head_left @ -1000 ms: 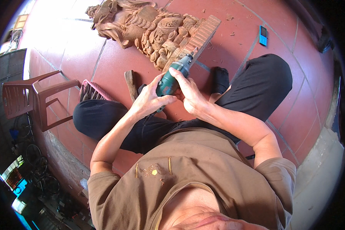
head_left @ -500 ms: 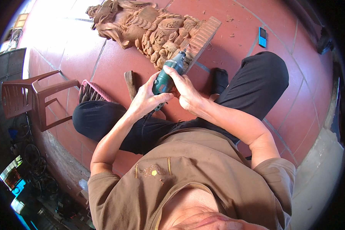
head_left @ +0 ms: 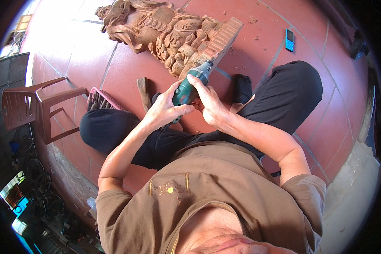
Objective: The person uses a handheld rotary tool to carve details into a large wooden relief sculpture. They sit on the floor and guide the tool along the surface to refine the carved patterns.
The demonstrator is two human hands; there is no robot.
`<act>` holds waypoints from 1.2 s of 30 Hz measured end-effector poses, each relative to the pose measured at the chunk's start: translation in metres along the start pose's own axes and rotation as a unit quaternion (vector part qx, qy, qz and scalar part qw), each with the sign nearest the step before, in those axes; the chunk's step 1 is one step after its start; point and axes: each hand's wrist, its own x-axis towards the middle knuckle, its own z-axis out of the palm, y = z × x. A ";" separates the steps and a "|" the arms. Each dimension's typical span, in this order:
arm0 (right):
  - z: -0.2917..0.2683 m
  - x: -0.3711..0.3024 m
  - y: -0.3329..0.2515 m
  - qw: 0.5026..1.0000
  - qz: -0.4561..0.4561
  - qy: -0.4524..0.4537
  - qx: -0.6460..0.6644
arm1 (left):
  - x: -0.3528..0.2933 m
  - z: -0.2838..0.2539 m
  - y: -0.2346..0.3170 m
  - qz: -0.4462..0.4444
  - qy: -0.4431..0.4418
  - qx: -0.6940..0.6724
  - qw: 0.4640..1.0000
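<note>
A green rotary tool (head_left: 184,93) with a grey nose is held between both my hands, its tip pointing up and right toward the base of a wooden carving. My left hand (head_left: 167,108) wraps the tool's rear from the left. From the right, my right hand (head_left: 208,99) grips it nearer the nose, thumb along the top. The carved wooden statue (head_left: 169,31) lies on its back on the floor, its ridged base (head_left: 224,40) turned toward the right. The tool's nose overlaps the base's lower end in view; whether it touches I cannot tell.
A pink basket (head_left: 110,99) of dark-handled tools sits beside my left knee, near a wooden mallet-like piece (head_left: 143,93). A brown plastic chair (head_left: 40,101) stands at the left. Far right lies a blue mobile phone (head_left: 289,40). Wood chips dot the red tiled floor (head_left: 258,25).
The rotary tool and both hands have shifted slightly to the right, and the nose has tilted further right. My right knee has moved a little outward.
</note>
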 end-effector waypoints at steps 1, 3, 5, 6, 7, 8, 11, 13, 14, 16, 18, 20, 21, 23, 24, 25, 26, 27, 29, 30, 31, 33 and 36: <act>0.000 -0.001 0.000 1.000 -0.003 0.002 0.001 | 0.000 0.000 0.001 -0.002 -0.005 -0.003 1.000; 0.000 -0.002 -0.001 1.000 0.001 0.018 0.002 | 0.002 0.001 -0.002 0.009 -0.004 0.008 1.000; 0.000 -0.002 0.000 1.000 0.004 0.022 0.004 | 0.001 0.000 0.000 -0.008 -0.015 0.010 1.000; -0.001 -0.001 0.000 1.000 0.005 0.020 0.006 | 0.000 -0.001 0.008 -0.029 -0.028 0.006 0.999; -0.002 -0.001 0.001 1.000 0.005 0.018 0.007 | 0.000 -0.002 0.013 -0.051 -0.041 0.002 0.998; -0.002 -0.001 0.000 1.000 0.005 0.014 0.009 | 0.000 -0.001 0.009 -0.035 -0.031 0.001 0.999; 0.000 -0.003 -0.001 1.000 0.001 0.009 0.014 | 0.002 0.000 -0.001 0.000 -0.008 0.000 1.000; 0.001 -0.001 0.001 1.000 -0.004 0.014 0.018 | 0.001 0.001 0.000 0.006 -0.004 0.003 1.000; 0.001 -0.001 0.000 1.000 -0.002 0.010 0.017 | 0.002 0.001 -0.002 0.011 0.002 0.009 1.000; 0.003 0.000 -0.002 1.000 0.001 0.003 0.014 | 0.003 0.000 -0.007 0.021 0.014 0.019 0.999; 0.006 0.002 -0.002 1.000 -0.002 0.012 0.008 | 0.001 -0.001 -0.003 -0.011 0.011 0.002 1.000; 0.007 0.004 -0.002 1.000 0.001 0.010 0.003 | 0.000 -0.002 -0.002 -0.020 0.011 -0.016 1.000; 0.007 0.006 -0.001 1.000 0.006 0.004 0.001 | 0.001 -0.002 -0.003 -0.012 0.013 -0.026 1.000; 0.005 0.014 0.004 1.000 0.019 0.004 0.000 | 0.000 -0.003 -0.005 -0.017 0.011 -0.041 0.999; 0.005 0.019 0.006 1.000 0.028 0.010 0.001 | -0.001 -0.004 -0.005 -0.029 0.008 -0.048 0.998; 0.005 0.023 0.008 0.999 0.037 0.017 0.001 | -0.001 -0.005 -0.006 -0.041 0.004 -0.054 0.998; 0.003 0.025 0.010 0.999 0.034 0.007 0.001 | 0.000 -0.005 -0.006 -0.038 0.006 -0.054 0.998; 0.003 0.026 0.009 0.999 0.032 -0.004 0.002 | 0.000 -0.005 -0.006 -0.036 0.009 -0.054 0.998; 0.004 0.028 0.009 0.999 0.029 -0.014 0.003 | 0.000 -0.006 -0.006 -0.035 0.011 -0.055 0.998; 0.004 0.029 0.009 0.999 0.029 -0.013 0.002 | 0.000 -0.006 -0.006 -0.036 0.012 -0.058 0.998; 0.004 0.029 0.010 0.999 0.030 -0.012 0.002 | -0.001 -0.006 -0.006 -0.037 0.012 -0.060 0.997; 0.005 0.027 0.008 1.000 0.024 -0.006 0.006 | -0.001 -0.005 -0.005 -0.036 0.011 -0.062 0.997; 0.006 0.019 0.004 1.000 0.014 -0.003 0.006 | -0.001 -0.005 -0.004 -0.027 0.007 -0.049 0.998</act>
